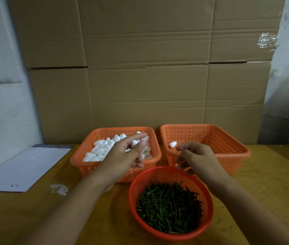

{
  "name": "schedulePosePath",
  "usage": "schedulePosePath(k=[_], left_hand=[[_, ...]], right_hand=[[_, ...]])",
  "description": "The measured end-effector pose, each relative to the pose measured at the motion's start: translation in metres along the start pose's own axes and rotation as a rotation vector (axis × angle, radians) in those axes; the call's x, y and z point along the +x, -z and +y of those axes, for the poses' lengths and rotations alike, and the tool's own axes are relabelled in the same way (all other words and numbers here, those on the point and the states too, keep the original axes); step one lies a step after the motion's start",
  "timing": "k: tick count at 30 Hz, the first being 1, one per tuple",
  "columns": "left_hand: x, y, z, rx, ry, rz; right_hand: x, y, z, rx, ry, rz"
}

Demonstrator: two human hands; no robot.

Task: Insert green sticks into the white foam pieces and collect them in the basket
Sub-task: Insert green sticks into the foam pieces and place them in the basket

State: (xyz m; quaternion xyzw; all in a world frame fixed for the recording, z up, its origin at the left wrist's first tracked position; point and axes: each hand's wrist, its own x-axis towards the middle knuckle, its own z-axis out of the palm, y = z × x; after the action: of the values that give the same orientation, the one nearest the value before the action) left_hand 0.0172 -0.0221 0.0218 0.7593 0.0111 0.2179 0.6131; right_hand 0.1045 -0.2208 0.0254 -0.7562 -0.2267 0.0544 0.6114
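Hands [122, 152] [198, 158] loosely curled over baskets [115, 167]

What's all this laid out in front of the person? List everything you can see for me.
left basket: one, orange, rectangular, back left on the table
foam pieces: many, white, heaped in the left basket
right basket: one, orange, rectangular, back right, beside the left basket
lone foam piece: one, white, inside the right basket near its left wall
round basket: one, red-orange, at the front
green sticks: many, dark green, piled in the round basket
notepad: one, white lined paper, far left on the table
table: one, yellowish wood
cardboard: brown sheets, standing behind the baskets
left hand: over the left basket, pinching one foam piece
right hand: in front of the right basket, fingers curled; whether it holds a stick is unclear
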Motion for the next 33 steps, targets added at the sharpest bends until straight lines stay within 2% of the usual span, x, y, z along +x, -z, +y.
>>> schedulePosePath(k=[3, 5, 8, 12, 16, 24, 33], left_hand=[[-0.0017, -0.0012, 0.0007, -0.089, 0.017, -0.057], [-0.0024, -0.0011, 0.0009, -0.056, 0.009, -0.067], [-0.0011, -0.0011, 0.0002, 0.007, -0.013, -0.002], [0.0002, -0.0018, 0.0000, -0.089, -0.031, 0.085], [-0.0013, -0.0020, -0.0007, -0.127, -0.031, 0.032], [-0.0027, -0.0026, 0.0003, -0.003, -0.045, -0.028], [-0.0035, -0.0060, 0.0029, -0.047, -0.072, -0.024]], right_hand=[[0.0005, -0.0004, 0.0016, -0.022, 0.005, -0.006], [0.0009, -0.0011, 0.0027, -0.043, 0.012, -0.003], [0.0011, -0.0026, 0.0038, -0.064, 0.022, -0.001], [0.0012, -0.0025, 0.0043, -0.078, 0.037, -0.001], [0.0015, -0.0027, 0.0044, -0.086, 0.040, 0.001], [0.0016, -0.0027, 0.0057, -0.119, 0.045, -0.005], [0.0028, -0.0030, 0.0068, -0.147, 0.061, -0.002]])
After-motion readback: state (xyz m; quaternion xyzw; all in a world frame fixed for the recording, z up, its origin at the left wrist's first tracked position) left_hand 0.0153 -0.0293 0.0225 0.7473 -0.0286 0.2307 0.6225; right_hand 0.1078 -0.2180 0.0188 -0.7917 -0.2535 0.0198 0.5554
